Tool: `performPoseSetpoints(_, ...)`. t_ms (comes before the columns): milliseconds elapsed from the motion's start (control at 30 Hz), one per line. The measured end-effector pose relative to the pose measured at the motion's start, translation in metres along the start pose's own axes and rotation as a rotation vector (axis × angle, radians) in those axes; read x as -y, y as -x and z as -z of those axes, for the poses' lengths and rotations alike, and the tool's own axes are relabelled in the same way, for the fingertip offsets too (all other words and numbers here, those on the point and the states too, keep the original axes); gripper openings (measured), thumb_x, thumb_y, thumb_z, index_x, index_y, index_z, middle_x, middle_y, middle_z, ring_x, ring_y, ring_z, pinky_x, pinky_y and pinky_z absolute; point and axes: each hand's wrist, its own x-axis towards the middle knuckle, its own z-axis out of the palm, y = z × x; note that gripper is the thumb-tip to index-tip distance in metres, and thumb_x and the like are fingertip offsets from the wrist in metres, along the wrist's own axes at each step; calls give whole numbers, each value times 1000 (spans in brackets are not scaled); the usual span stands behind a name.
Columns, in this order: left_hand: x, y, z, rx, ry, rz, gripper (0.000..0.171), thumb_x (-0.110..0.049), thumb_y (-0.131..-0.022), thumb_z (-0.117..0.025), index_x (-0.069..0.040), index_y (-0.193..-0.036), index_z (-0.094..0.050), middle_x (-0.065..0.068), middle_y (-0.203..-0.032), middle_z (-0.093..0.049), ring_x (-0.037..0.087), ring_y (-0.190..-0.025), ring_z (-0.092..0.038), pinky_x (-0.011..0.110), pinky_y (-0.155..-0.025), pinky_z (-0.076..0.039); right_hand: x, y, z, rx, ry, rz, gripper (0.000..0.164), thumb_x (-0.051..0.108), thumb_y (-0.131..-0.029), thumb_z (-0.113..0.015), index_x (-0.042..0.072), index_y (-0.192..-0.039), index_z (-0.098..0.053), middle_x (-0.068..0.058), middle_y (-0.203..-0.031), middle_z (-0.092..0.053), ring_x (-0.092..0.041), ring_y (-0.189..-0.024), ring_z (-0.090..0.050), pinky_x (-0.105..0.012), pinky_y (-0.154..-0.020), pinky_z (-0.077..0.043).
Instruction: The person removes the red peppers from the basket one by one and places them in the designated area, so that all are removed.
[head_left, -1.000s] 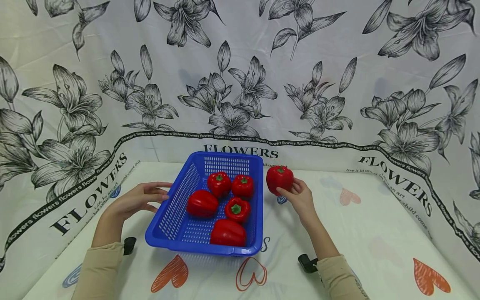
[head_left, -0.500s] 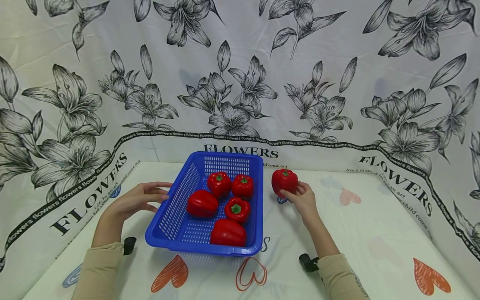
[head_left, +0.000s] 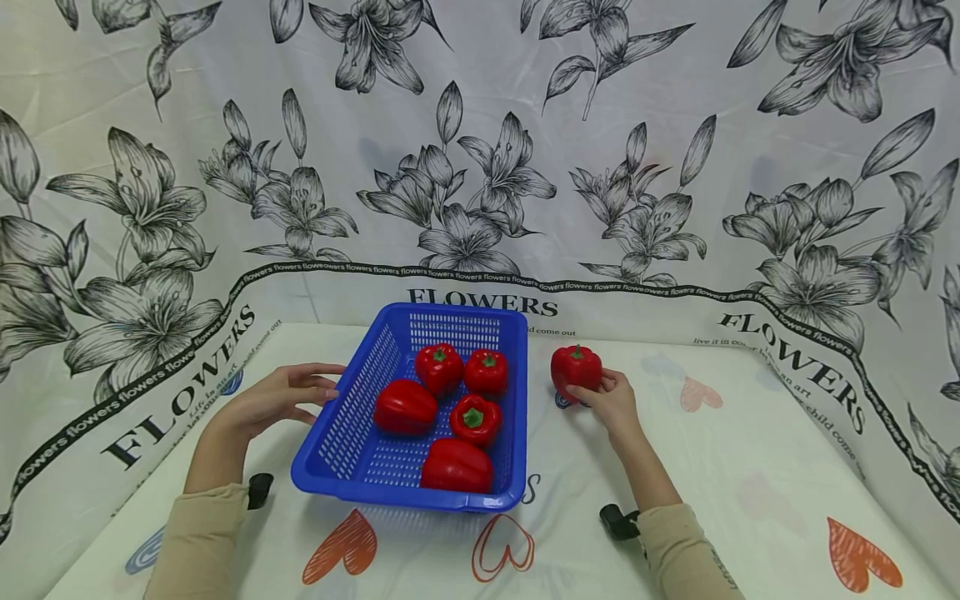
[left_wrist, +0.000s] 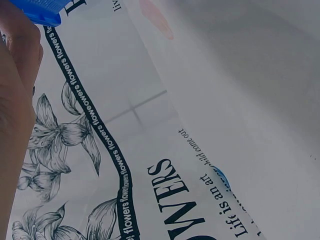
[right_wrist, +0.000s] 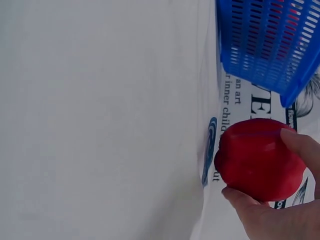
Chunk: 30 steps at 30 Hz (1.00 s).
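Observation:
A red bell pepper (head_left: 576,372) with a green stem is held upright in my right hand (head_left: 617,408), to the right of the basket. In the right wrist view, thumb and fingers grip the pepper (right_wrist: 260,160) from two sides. My left hand (head_left: 273,400) has its fingers loosely extended, and the fingertips touch the left rim of the blue plastic basket (head_left: 318,433). Several red bell peppers lie in that basket, among them one on its side (head_left: 405,407) and one with its stem facing up (head_left: 476,419). The left wrist view shows only part of the left hand (left_wrist: 20,55) near a basket corner (left_wrist: 45,15).
A white cloth with printed hearts (head_left: 341,546) and lettering covers the table. Behind it hangs a white curtain (head_left: 480,250) with black flower drawings. Dark wrist-camera pieces (head_left: 618,522) sit by both sleeves.
My right hand has moved right and slightly toward me with the bell pepper, away from the basket's right rim. The left hand and the basket have stayed in place.

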Motion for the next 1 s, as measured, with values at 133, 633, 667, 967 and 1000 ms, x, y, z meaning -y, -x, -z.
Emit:
performPoseSetpoints(133, 1, 0, 0, 0, -2, -2, 62, -23, -94, -63, -3, -147, -38, 4, -115, -67, 17, -97, -68, 40, -81, -57, -1, 0, 1, 2, 15, -10, 80, 13, -87, -71, -5, -148, -22, -24, -152, -38, -36, -141, -39, -44, -114, -36)
performPoseSetpoints(633, 1, 0, 0, 0, 2, 2, 62, -23, -94, -63, -3, -147, -38, 1, -114, -68, 16, -96, -69, 39, -81, -57, -1, -2, 4, 30, 83, -26, 81, 14, -87, -71, -5, -148, -21, -25, -152, -37, -38, -141, -36, -51, -115, -33)
performPoseSetpoints(667, 1, 0, 0, 0, 0, 3, 62, -24, -94, -63, -3, -147, -38, 1, -114, -68, 16, -97, -69, 39, -81, -57, -1, -2, 4, 33, 92, -26, 81, 14, -87, -70, -5, -148, -21, -26, -152, -36, -39, -140, -36, -52, -115, -33)
performPoseSetpoints(967, -1, 0, 0, 1, -4, 4, 62, -24, -95, -62, -3, -147, -38, 2, -116, -67, 16, -97, -68, 39, -82, -57, -1, 1, 8, 62, 114, -22, 79, 13, -89, -67, -6, -149, -19, -26, -153, -34, -39, -141, -34, -55, -116, -30)
performPoseSetpoints(1000, -1, 0, 0, 1, -4, 4, 62, -24, -95, -62, -3, -147, -37, 2, -115, -68, 16, -97, -68, 39, -82, -57, -1, 1, 8, 65, 116, -21, 79, 13, -89, -67, -6, -149, -19, -26, -153, -34, -39, -142, -33, -55, -117, -29)
